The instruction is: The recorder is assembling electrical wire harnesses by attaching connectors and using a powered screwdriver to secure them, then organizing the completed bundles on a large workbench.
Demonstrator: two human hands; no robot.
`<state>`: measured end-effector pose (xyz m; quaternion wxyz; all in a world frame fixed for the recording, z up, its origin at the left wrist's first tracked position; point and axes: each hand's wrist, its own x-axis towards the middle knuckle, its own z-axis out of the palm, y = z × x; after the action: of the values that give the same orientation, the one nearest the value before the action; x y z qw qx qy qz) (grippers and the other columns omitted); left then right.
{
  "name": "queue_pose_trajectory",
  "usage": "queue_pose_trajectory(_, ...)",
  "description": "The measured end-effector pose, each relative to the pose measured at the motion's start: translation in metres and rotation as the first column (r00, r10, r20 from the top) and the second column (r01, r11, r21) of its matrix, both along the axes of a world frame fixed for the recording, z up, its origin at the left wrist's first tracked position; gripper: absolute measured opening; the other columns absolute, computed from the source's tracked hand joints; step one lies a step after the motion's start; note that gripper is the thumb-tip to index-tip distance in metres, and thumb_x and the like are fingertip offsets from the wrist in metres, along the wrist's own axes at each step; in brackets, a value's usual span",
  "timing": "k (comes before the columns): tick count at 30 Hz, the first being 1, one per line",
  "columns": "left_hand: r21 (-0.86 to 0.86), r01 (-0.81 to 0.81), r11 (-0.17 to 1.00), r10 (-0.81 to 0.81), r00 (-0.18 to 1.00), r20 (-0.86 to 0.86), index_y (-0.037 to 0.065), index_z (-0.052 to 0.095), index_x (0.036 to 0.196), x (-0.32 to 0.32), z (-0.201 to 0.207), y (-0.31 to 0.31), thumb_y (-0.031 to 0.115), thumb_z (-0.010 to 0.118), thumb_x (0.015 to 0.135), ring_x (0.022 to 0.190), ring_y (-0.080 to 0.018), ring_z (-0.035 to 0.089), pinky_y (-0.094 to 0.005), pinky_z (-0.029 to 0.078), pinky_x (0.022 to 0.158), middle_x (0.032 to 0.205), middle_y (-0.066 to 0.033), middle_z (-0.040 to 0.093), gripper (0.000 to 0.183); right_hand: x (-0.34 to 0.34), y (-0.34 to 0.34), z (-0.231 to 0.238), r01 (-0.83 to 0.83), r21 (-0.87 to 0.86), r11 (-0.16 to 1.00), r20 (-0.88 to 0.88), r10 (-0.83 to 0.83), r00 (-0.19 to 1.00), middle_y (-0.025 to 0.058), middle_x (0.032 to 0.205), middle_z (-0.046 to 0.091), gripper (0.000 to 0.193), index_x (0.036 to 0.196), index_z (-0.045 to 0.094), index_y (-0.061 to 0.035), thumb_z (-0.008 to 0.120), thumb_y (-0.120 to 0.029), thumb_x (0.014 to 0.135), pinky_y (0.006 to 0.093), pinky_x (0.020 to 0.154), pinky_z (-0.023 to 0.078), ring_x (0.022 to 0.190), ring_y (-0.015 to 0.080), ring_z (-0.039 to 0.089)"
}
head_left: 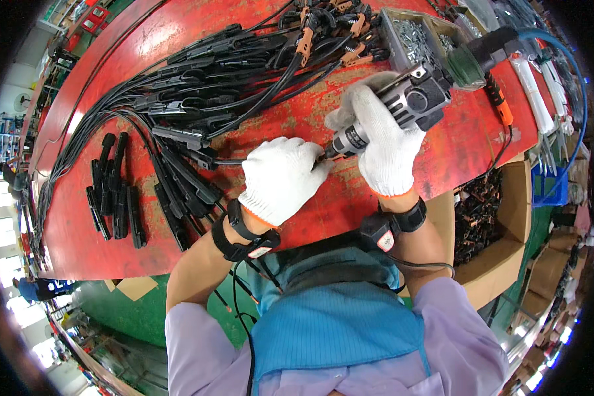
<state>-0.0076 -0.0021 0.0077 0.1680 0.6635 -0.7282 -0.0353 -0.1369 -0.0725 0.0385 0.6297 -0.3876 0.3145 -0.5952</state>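
Observation:
My right hand (386, 135), in a white knit glove, is wrapped round a silver and black air screwdriver (422, 99) that lies tilted. Its narrow nose points left, toward the fingertips of my left hand (284, 177). That hand, gloved in white too, is closed in a pinch low over the table. A black cable (230, 162) runs into it from the left; the small part at its end, by the tool's tip, is mostly hidden by the fingers. Left of this hand lie black clamp handles (185, 175) with cables attached.
A long bundle of black cables and handles (198, 86) covers the back of the red table (297, 228). Loose black handles (117, 191) lie at left. Screw bins (409, 39) stand at the back right, near a blue hose (577, 66). A cardboard box (518, 204) of parts is at right.

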Motion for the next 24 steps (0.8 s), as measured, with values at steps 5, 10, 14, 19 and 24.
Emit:
queue_pose_trajectory(5, -0.006, 0.011, 1.0, -0.011, 1.0, -0.004, 0.013, 0.075, 0.081, 0.0, 0.001, -0.004, 0.039, 0.072, 0.077, 0.073, -0.0286, 0.066, -0.0405, 0.051, 0.065, 0.073, -0.008, 0.067, 0.026, -0.007, -0.007, -0.003, -0.134, -0.047, 0.99, -0.004, 0.134, 0.991, 0.0077, 0.076, 0.061, 0.007, 0.095, 0.057, -0.0022, 0.062, -0.002, 0.09, 0.0383, 0.059, 0.058, 0.063, 0.0188, 0.062)
queue_pose_trajectory(10, 0.017, -0.06, 0.998, 0.062, 0.976, -0.211, 0.011, 0.075, 0.092, 0.008, 0.007, 0.001, 0.033, 0.074, 0.078, 0.078, -0.0298, 0.068, -0.0384, 0.054, 0.073, 0.082, -0.0117, 0.069, 0.027, -0.039, -0.022, 0.013, -0.158, -0.017, 0.987, -0.102, 0.155, 0.983, 0.0088, 0.082, 0.064, 0.012, 0.101, 0.059, -0.0052, 0.058, -0.011, 0.091, 0.038, 0.058, 0.056, 0.064, 0.0198, 0.064)
queue_pose_trajectory(14, -0.169, -0.19, 0.967, 0.128, 0.939, -0.32, 0.007, 0.065, 0.118, 0.009, 0.006, -0.004, 0.019, 0.073, 0.079, 0.102, -0.0347, 0.062, -0.041, 0.049, 0.09, 0.112, -0.0171, 0.065, 0.041, -0.105, -0.055, -0.002, -0.001, 0.181, 0.984, -0.376, 0.07, 0.924, 0.0047, 0.082, 0.066, 0.025, 0.107, 0.062, -0.0082, 0.067, -0.027, 0.091, 0.0282, 0.051, 0.054, 0.057, 0.0121, 0.061)
queue_pose_trajectory(19, -0.033, 0.218, 0.975, -0.218, 0.976, 0.014, 0.011, 0.064, 0.11, 0.015, 0.007, 0.035, 0.017, 0.066, 0.081, 0.097, -0.027, 0.06, -0.0385, 0.049, 0.083, 0.104, -0.0072, 0.063, 0.03, -0.174, -0.106, -0.068, 0.173, 0.253, 0.952, -0.646, 0.033, 0.763, -0.0021, 0.067, 0.058, 0.017, 0.091, 0.061, -0.0119, 0.069, -0.027, 0.091, 0.0251, 0.044, 0.047, 0.048, 0.0075, 0.051)
queue_pose_trajectory(24, 0.249, 0.187, 0.95, -0.273, 0.887, 0.374, 0.013, 0.066, 0.088, 0.054, 0.012, 0.094, 0.017, 0.059, 0.077, 0.087, -0.0202, 0.06, -0.0332, 0.048, 0.073, 0.083, -0.0024, 0.059, 0.014, -0.17, -0.102, -0.066, 0.39, -0.043, 0.92, -0.877, -0.222, 0.427, 0.0103, 0.096, 0.066, 0.045, 0.117, 0.058, -0.0009, 0.074, -0.031, 0.087, 0.0322, 0.068, 0.05, 0.078, 0.0182, 0.064)
